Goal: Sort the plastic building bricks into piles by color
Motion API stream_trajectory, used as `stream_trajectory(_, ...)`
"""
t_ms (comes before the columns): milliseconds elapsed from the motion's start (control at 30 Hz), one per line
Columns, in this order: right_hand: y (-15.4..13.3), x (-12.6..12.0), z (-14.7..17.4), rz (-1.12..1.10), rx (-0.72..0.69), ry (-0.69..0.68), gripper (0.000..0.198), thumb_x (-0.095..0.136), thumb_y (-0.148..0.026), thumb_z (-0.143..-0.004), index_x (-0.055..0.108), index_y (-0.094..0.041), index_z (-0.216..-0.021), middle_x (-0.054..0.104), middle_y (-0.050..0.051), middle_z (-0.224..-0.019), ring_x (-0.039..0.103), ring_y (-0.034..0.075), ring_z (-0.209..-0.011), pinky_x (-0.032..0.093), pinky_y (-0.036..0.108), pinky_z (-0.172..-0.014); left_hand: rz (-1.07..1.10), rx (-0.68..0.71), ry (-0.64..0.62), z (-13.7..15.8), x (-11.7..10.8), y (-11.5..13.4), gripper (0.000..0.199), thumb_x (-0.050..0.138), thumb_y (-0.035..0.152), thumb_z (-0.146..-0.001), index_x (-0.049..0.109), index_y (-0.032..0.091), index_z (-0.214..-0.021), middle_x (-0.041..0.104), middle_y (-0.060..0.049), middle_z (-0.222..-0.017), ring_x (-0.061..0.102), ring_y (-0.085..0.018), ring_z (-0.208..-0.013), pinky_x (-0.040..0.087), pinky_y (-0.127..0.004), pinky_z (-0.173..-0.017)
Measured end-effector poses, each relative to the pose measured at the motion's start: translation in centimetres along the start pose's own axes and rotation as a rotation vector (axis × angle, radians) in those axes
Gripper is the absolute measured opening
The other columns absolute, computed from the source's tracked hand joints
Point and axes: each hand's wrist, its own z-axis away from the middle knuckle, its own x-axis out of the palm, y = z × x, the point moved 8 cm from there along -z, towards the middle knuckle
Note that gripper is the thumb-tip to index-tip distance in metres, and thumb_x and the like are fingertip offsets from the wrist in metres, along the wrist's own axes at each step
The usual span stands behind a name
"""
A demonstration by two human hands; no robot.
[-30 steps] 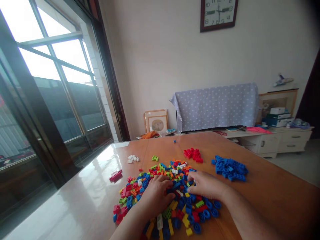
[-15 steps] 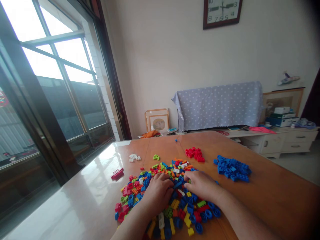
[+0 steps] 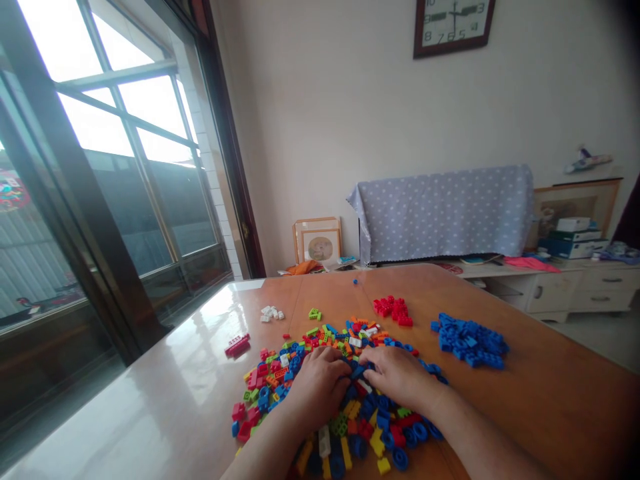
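A large mixed pile of coloured toy building bricks [image 3: 353, 427] lies before me on the table. My left hand [image 3: 323, 383] rests in its middle, fingers curled down among the bricks; whatever they grip is hidden. Facing it from the right, my right hand [image 3: 395, 373] has thumb and fingers bent round the end of a blue brick [image 3: 357, 371] between the two hands. Under and around them are blue, yellow, red, orange, green and white pieces. Blue ring-shaped pieces [image 3: 400, 458] lie at the pile's near right.
Sorted groups sit beyond the pile: blue bricks [image 3: 470, 340] at right, red bricks [image 3: 393, 309], green bricks [image 3: 315, 314], white bricks [image 3: 271, 313] and dark pink bricks [image 3: 237, 345] at left. One small blue piece [image 3: 355, 281] is near the far edge of the wooden table [image 3: 170, 400].
My right hand has shifted slightly left and down, closer to my left hand and the blue brick. The left hand stays nearly in place. The whole view has shifted a little.
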Motion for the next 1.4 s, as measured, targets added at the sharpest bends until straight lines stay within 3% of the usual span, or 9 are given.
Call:
stream_trajectory(567, -1.2, -0.8, 0.2, 0.026, -0.044, 0.043, 0.019, 0.058, -0.03, -0.091, 0.075, -0.026, -0.101, 0.079, 0.003, -0.101, 0.07, 0.02, -0.095, 0.037, 0.026, -0.075, 0.052, -0.024, 0.051, -0.2, -0.8, -0.3, 0.021, 0.058, 0.036, -0.097, 0.075, 0.027, -0.104, 0.069, -0.006, -0.114, 0.061, -0.025, -0.108, 0.048, -0.04, -0.096)
stream_trajectory(833, -2.2, -0.9, 0.7, -0.03, -0.068, 0.054, 0.018, 0.057, -0.03, -0.092, 0.073, -0.026, -0.099, 0.078, 0.002, -0.094, 0.071, 0.021, -0.09, 0.038, 0.028, -0.072, 0.06, -0.036, 0.143, 0.3, -2.3, -0.1, 0.018, 0.058, 0.032, -0.097, 0.075, 0.026, -0.1, 0.072, -0.006, -0.104, 0.062, -0.024, -0.102, 0.046, -0.039, -0.092)
stream_trajectory(1067, -2.4, -0.8, 0.7, -0.055, -0.062, 0.034, 0.021, 0.057, -0.031, -0.092, 0.074, -0.028, -0.103, 0.078, 0.002, -0.094, 0.071, 0.022, -0.089, 0.041, 0.028, -0.071, 0.138, -0.045, 0.133, 0.4, -2.9, 0.1, 0.013, 0.062, 0.028, -0.094, 0.074, 0.024, -0.097, 0.072, -0.005, -0.095, 0.063, -0.022, -0.095, 0.047, -0.034, -0.086)
stream_trajectory(1200, -2.2, -0.7, 0.7, -0.061, -0.064, 0.041, 0.027, 0.055, -0.037, -0.094, 0.073, -0.03, -0.113, 0.079, 0.003, -0.103, 0.073, 0.024, -0.096, 0.045, 0.03, -0.077, 0.264, -0.117, 0.156, 0.4, -3.7, -1.0, 0.015, 0.062, 0.027, -0.091, 0.075, 0.022, -0.098, 0.074, -0.004, -0.094, 0.065, -0.019, -0.091, 0.048, -0.03, -0.081)
stream_trajectory(1400, -1.8, -0.6, 0.6, -0.053, -0.077, 0.046, 0.029, 0.052, -0.038, -0.096, 0.075, -0.028, -0.112, 0.079, 0.006, -0.104, 0.072, 0.024, -0.098, 0.046, 0.03, -0.083, 0.542, -0.346, 0.356, 1.5, -6.1, -4.6, 0.024, 0.065, 0.038, -0.088, 0.074, 0.019, -0.099, 0.074, -0.004, -0.093, 0.064, -0.018, -0.085, 0.049, -0.028, -0.077)
